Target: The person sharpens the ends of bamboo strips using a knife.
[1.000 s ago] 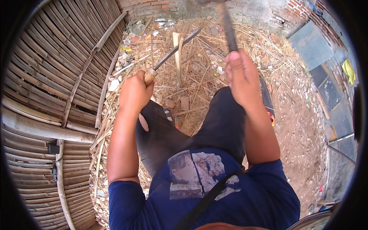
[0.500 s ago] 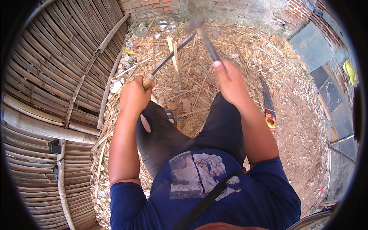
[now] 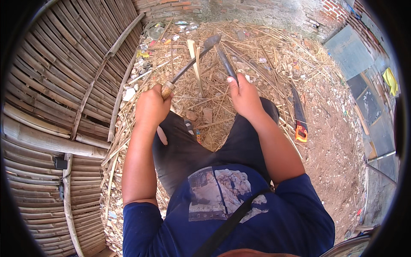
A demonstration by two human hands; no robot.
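My left hand (image 3: 150,105) is closed around the wooden handle of a long-bladed knife (image 3: 185,68). The blade slants away to the upper right, set into a pale upright bamboo piece (image 3: 198,70) whose top is split into two spread parts. My right hand (image 3: 247,98) grips the dark handle of a hammer (image 3: 225,60). The hammer's head meets the far end of the blade, just right of the bamboo. The lower end of the bamboo stands among straw and chips in front of my knees.
A handsaw (image 3: 299,113) with an orange-and-black handle lies on the ground right of my right leg. A bamboo slat wall (image 3: 68,81) rises on the left, a brick wall (image 3: 257,10) at the back. Grey sheets (image 3: 349,49) lie along the right side.
The hammer has come down from a blurred, higher position onto the blade's end. My right hand has shifted left. My left hand and the bamboo have barely moved.
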